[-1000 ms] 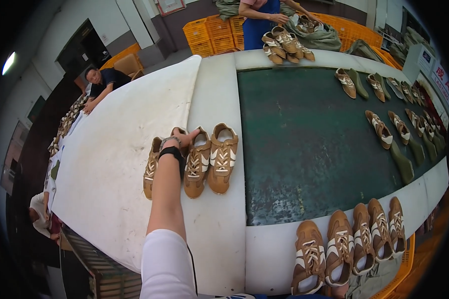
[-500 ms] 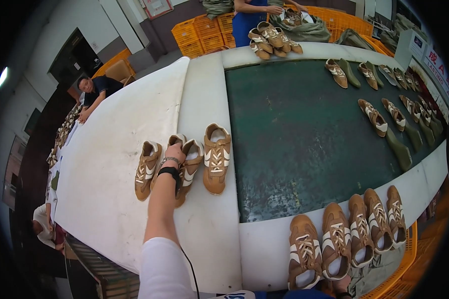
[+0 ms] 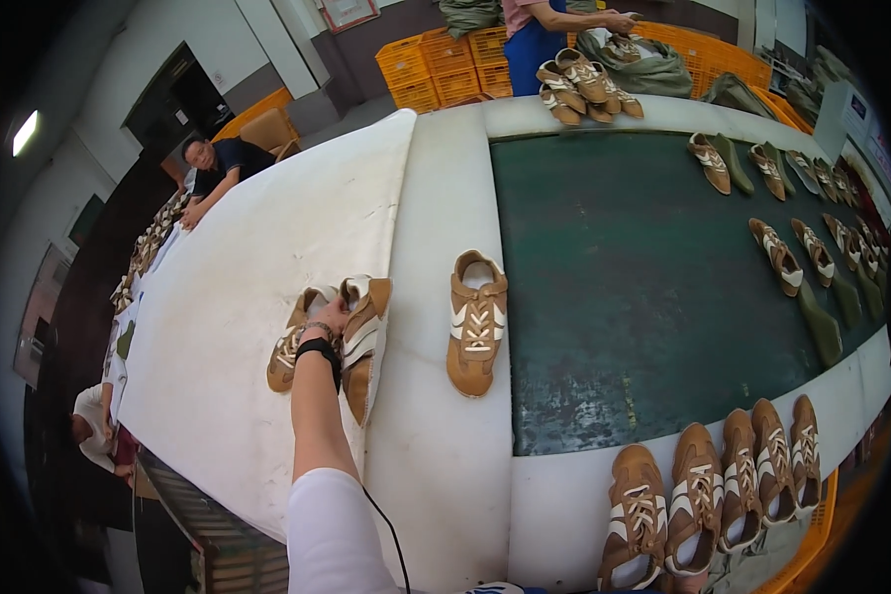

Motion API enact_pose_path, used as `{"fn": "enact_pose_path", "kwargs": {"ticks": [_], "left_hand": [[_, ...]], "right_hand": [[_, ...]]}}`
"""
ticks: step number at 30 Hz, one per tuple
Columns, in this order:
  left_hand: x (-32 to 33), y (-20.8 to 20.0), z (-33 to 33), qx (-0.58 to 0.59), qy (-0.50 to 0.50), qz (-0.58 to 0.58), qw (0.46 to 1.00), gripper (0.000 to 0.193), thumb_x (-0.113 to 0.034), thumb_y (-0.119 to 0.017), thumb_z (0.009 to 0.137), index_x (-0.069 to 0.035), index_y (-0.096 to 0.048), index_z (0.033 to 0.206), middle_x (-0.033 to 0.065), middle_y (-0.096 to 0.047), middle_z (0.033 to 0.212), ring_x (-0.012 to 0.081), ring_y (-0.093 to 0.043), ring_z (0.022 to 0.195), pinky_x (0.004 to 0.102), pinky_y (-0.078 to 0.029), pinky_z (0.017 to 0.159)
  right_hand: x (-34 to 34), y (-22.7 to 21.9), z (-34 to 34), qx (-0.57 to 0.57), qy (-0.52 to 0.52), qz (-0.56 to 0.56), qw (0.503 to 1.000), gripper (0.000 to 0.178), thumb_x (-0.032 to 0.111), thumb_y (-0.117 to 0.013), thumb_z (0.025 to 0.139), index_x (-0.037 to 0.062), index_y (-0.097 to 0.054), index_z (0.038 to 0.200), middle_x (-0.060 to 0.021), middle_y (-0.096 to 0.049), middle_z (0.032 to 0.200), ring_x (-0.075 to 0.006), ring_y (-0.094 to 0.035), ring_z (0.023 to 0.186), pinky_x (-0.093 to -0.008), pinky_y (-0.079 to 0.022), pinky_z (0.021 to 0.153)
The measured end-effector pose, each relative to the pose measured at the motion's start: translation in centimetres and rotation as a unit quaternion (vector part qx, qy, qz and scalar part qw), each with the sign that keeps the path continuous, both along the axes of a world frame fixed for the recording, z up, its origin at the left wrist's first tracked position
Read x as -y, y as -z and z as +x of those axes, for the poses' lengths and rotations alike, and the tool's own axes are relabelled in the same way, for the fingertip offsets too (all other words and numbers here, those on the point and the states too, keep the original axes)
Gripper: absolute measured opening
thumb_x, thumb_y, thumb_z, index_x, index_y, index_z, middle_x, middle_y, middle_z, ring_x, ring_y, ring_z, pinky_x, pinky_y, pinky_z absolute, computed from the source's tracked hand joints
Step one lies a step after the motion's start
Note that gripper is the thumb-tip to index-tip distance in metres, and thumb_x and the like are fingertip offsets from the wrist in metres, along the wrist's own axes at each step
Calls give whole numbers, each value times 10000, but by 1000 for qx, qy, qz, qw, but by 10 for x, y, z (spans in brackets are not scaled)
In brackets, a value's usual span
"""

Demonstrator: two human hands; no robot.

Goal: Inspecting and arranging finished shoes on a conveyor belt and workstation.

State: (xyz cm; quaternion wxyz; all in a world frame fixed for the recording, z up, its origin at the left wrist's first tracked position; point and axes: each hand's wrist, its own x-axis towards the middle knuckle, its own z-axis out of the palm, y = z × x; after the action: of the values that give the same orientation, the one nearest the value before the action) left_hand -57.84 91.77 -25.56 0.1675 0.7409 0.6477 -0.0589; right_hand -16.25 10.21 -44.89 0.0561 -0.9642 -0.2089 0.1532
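My left hand (image 3: 329,317) is closed among a cluster of brown-and-cream lace-up sneakers on the white cloth. Its fingers grip a tilted sneaker (image 3: 363,342), which shows its side. Left of the hand is another sneaker (image 3: 285,348), partly covered by the hand and wrist. A single sneaker (image 3: 477,327) lies flat, toe toward me, on the white table strip to the right. Only a bit of my right hand (image 3: 691,582) shows at the lower edge, by the heels of several sneakers (image 3: 696,485) in a row; its fingers are hidden.
A dark green belt (image 3: 614,297) fills the middle right, with sneakers and green shoe lasts (image 3: 820,327) on its far side. More sneakers are piled (image 3: 584,84) at the back. A person in a blue apron (image 3: 535,59) stands by orange crates (image 3: 450,59). Others sit at left.
My left hand has tipped a sneaker sideways and shifted it against the leftmost one, away from the single sneaker. The whole view has swung slightly left.
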Motion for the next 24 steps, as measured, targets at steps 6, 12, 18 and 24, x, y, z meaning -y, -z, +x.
{"fn": "enact_pose_path", "kwargs": {"ticks": [6, 12, 18, 24], "left_hand": [[32, -6, 11, 11, 22, -18, 1000, 641, -370, -678, 686, -120, -490, 1246, 202, -572, 1184, 346, -537, 1116, 386, -445, 917], [113, 0, -19, 97, 93, -5, 991, 399, -190, -689, 734, -59, -574, 1092, 104, -642, 967, 197, -592, 924, 324, -472, 826], [215, -114, 45, 386, 170, -54, 905, 444, -41, -604, 827, -6, -479, 1251, 102, -557, 1206, 218, -559, 1056, 328, -469, 898], [394, -221, 239, 130, 677, 225, 689, 332, -69, -633, 703, -58, -583, 1031, 145, -577, 1062, 331, -544, 1004, 430, -415, 903]], "right_hand": [[8, 7, 4, 17, -14, 25, 999, 438, 372, -683, 711, -8, -608, 916, -239, -625, 820, -408, -606, 792, -474, -479, 673], [10, -4, -4, -9, -5, 49, 999, 428, 368, -647, 769, -18, -595, 946, -240, -611, 822, -415, -588, 774, -490, -468, 679], [-4, -24, -9, 12, 18, 87, 996, 299, 340, -656, 743, 57, -626, 833, -183, -639, 744, -369, -624, 717, -459, -498, 649], [-11, -42, -10, -32, 36, 71, 996, 303, 333, -648, 745, 62, -631, 879, -165, -654, 795, -336, -640, 759, -434, -511, 684]]}}
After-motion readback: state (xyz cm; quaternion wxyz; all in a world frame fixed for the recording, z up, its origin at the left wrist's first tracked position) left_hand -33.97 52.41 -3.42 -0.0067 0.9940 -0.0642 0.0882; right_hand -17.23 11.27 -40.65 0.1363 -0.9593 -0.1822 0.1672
